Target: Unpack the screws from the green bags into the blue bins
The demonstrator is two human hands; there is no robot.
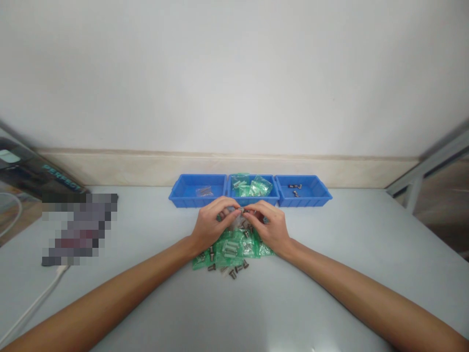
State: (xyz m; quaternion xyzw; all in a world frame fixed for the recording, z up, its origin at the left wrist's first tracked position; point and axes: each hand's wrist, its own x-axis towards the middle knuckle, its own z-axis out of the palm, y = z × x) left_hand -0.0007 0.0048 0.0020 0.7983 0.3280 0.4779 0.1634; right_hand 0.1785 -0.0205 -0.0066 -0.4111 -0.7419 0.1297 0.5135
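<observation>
My left hand (pixel 217 222) and my right hand (pixel 268 226) meet above a pile, thumbs and fingertips pinched together. Between them is a small metal piece (pixel 241 210), too small to tell its exact kind. Under my hands lie green-tinted plastic bags (pixel 230 249) holding silvery pin-like metal parts. Dark metal bolts (pixel 232 274) are scattered on and in front of the bags. My hands and fingers cover part of the pile.
Three blue trays stand in a row: the left tray (pixel 198 200) with a clear bag, the middle tray (pixel 264 201) with green bags, the right tray (pixel 311 200) with several dark metal parts. A white cable (pixel 40 298) crosses the table at left, near a blurred-out item (pixel 82 230).
</observation>
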